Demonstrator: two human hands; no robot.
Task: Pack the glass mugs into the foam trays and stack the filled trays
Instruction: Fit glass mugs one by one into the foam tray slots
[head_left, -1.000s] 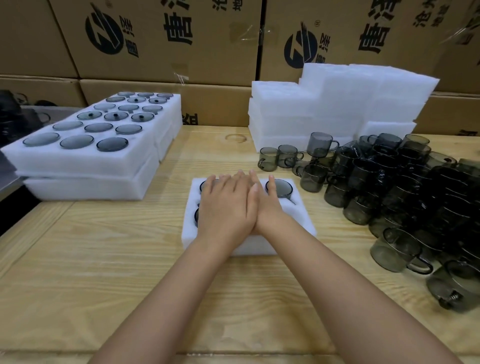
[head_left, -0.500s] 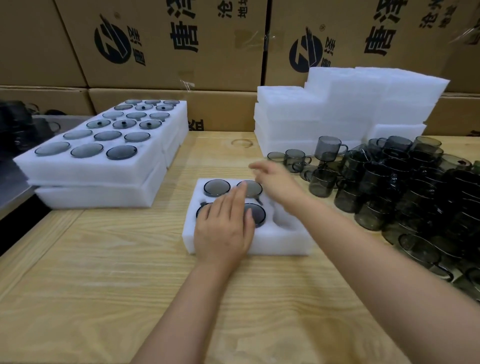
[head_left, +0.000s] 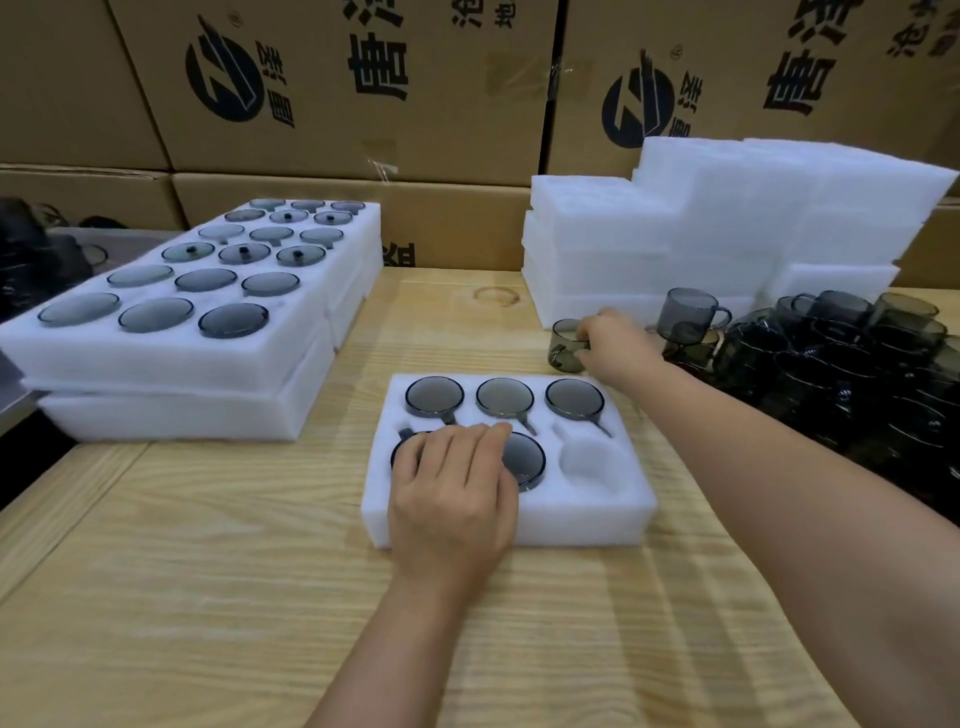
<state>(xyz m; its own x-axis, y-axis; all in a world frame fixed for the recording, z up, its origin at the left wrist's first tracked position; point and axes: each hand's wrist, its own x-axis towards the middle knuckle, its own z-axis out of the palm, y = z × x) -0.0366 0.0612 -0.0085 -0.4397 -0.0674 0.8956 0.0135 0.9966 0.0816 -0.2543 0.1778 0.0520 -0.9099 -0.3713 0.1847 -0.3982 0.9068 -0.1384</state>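
Wooden table (head_left: 208, 597): foam tray (head_left: 571, 525) lengthwise left-right, back-row mug handles (head_left: 525, 423) nearward.

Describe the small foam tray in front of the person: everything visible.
The foam tray is a white rectangular block, soft-looking, lying flat on the wooden table. Six round pockets with handle slots sit in two rows of three. Five hold smoky glass mugs; the front right pocket is empty. The left hand rests on its front left, fingers over a mug there. The right hand does not touch it.

free: bench (head_left: 208, 597) front, gap left of tray (head_left: 582, 519) | blocked: mug pile (head_left: 831, 374) right, foam stack (head_left: 727, 218) behind
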